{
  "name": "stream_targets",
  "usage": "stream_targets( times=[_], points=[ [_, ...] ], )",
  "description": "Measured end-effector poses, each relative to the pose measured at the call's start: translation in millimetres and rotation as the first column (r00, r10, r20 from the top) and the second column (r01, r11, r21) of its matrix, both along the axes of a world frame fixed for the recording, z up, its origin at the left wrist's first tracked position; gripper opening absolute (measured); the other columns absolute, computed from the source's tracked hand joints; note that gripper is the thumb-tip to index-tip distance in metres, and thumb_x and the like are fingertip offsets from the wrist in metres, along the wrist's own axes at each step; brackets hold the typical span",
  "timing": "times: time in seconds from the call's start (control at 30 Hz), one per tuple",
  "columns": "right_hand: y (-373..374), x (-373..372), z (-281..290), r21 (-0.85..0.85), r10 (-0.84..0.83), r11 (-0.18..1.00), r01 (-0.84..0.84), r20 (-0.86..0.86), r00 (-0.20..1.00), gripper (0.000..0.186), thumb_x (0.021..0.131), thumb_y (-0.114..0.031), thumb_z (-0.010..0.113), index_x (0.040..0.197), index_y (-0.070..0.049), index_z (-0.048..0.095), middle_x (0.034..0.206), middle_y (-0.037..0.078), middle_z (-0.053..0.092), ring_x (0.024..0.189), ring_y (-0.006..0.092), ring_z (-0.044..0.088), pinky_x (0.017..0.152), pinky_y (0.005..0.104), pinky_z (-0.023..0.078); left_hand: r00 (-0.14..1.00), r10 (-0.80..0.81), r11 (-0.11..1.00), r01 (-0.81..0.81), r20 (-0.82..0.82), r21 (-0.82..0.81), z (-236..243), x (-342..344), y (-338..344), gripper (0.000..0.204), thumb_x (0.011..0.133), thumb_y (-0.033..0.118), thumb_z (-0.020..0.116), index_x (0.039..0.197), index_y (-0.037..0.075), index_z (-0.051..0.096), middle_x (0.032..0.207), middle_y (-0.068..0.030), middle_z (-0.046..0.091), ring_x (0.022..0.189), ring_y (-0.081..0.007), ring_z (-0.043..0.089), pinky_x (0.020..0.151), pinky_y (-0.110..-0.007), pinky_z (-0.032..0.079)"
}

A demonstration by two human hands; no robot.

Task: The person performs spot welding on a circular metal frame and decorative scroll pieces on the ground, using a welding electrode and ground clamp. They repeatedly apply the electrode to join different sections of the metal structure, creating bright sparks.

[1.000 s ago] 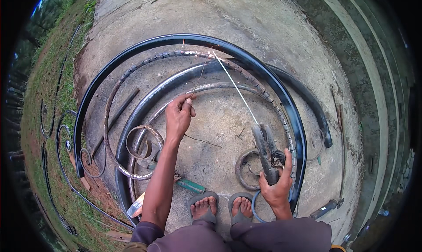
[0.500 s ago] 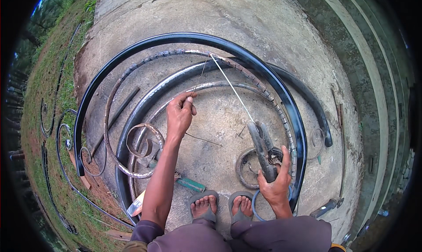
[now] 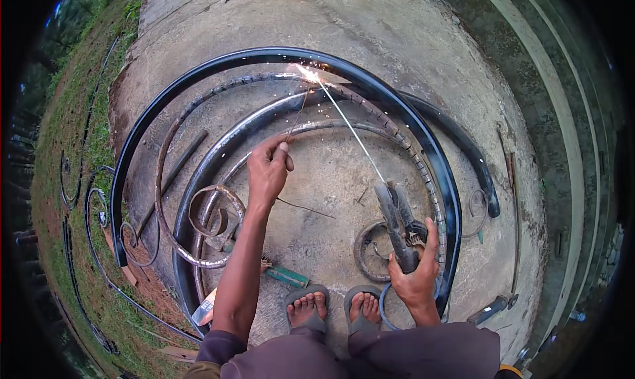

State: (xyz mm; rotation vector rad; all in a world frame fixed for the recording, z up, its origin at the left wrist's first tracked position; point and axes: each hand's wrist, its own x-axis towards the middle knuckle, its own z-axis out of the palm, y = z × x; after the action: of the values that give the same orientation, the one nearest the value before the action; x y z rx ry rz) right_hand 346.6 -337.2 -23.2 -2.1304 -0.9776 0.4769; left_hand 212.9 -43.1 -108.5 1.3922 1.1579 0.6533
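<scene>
My right hand [image 3: 418,276] is closed around the dark handle of a welding electrode holder [image 3: 390,210]. A pale welding rod [image 3: 350,131] extends from its jaws. Bright sparks [image 3: 312,78] burst at the rod's far tip, where a notched, curved metal bar [image 3: 165,161] passes close to a black bent tube [image 3: 149,111]. The glare hides the exact contact. My left hand [image 3: 268,170] pinches a thin brown wire [image 3: 301,111], its far end reaching toward the sparks.
More curved tubes [image 3: 476,161] and a rusty scroll [image 3: 198,213] lie on the concrete slab [image 3: 324,15]. Close by my sandalled feet [image 3: 307,307] is a green-handled brush [image 3: 288,276]. A dark-handled tool [image 3: 488,311] rests at right. Grass with metal scrolls borders the left.
A bright arc and flying sparks have appeared at the welding rod's tip. My left hand has shifted slightly left with the wire. My right hand has barely moved.
</scene>
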Motion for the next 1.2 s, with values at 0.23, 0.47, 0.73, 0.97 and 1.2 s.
stream_targets(
  times=[0.23, 0.47, 0.73, 0.97, 1.2],
  points=[
    [0.3, 1.8, 8.2, -0.026, -0.035, 0.999, 0.035, -0.011, 0.999, 0.094, 0.078, 0.005, 0.072, 0.155, -0.003, 0.020, 0.108, 0.024, 0.069, 0.097, 0.0304, 0.072, 0.080, 0.0355, 0.058, 1.000, -0.016, 1.000, 0.016, 0.000, -0.006, -3.1, 6.6, -0.5, 0.024, 0.099, 0.010, 0.055, 0.111, -0.001, 0.072, 0.063, -0.0030, 0.060, 0.057, -0.0080, 0.052, 0.055, -0.027, 0.041],
    [8.1, -0.1, 2.5, 0.034, 0.038, 0.999, -0.040, 0.064, 0.997, 0.093, 0.078, 0.006, 0.071, 0.155, -0.002, 0.020, 0.108, 0.024, 0.069, 0.097, 0.0306, 0.073, 0.081, 0.0358, 0.058, 0.999, 0.007, 1.000, -0.007, -0.044, 0.007, -2.7, -0.6, 2.0, 0.024, 0.098, 0.010, 0.055, 0.110, 0.000, 0.073, 0.061, -0.0024, 0.060, 0.055, -0.0078, 0.050, 0.053, -0.028, 0.040],
    [9.8, 0.5, 6.6, 0.012, 0.043, 0.999, -0.044, 0.092, 0.995, 0.092, 0.079, 0.006, 0.071, 0.155, -0.002, 0.019, 0.109, 0.024, 0.068, 0.098, 0.0317, 0.072, 0.081, 0.0362, 0.059, 0.998, 0.001, 1.000, 0.000, -0.059, 0.010, -3.1, 2.8, 2.6, 0.024, 0.098, 0.010, 0.055, 0.110, 0.000, 0.073, 0.060, -0.0021, 0.059, 0.055, -0.0074, 0.050, 0.053, -0.028, 0.039],
    [9.9, -0.7, 5.8, 0.006, 0.038, 0.999, -0.039, 0.034, 0.999, 0.092, 0.079, 0.007, 0.071, 0.155, -0.003, 0.019, 0.112, 0.024, 0.068, 0.101, 0.0314, 0.072, 0.083, 0.0364, 0.059, 0.999, 0.012, 1.000, -0.013, -0.045, -0.007, -4.0, 2.1, 2.1, 0.024, 0.098, 0.010, 0.055, 0.110, 0.000, 0.073, 0.061, -0.0018, 0.060, 0.055, -0.0070, 0.050, 0.053, -0.027, 0.039],
    [9.6, -1.6, 5.3, -0.011, 0.018, 1.000, -0.017, 0.004, 1.000, 0.093, 0.079, 0.006, 0.071, 0.155, -0.004, 0.019, 0.112, 0.024, 0.067, 0.102, 0.0314, 0.071, 0.084, 0.0365, 0.059, 0.998, 0.003, 1.000, -0.003, -0.057, 0.007, -4.0, 3.8, 4.1, 0.024, 0.098, 0.010, 0.055, 0.110, 0.000, 0.073, 0.061, -0.0022, 0.060, 0.056, -0.0075, 0.051, 0.054, -0.028, 0.040]
  ],
)
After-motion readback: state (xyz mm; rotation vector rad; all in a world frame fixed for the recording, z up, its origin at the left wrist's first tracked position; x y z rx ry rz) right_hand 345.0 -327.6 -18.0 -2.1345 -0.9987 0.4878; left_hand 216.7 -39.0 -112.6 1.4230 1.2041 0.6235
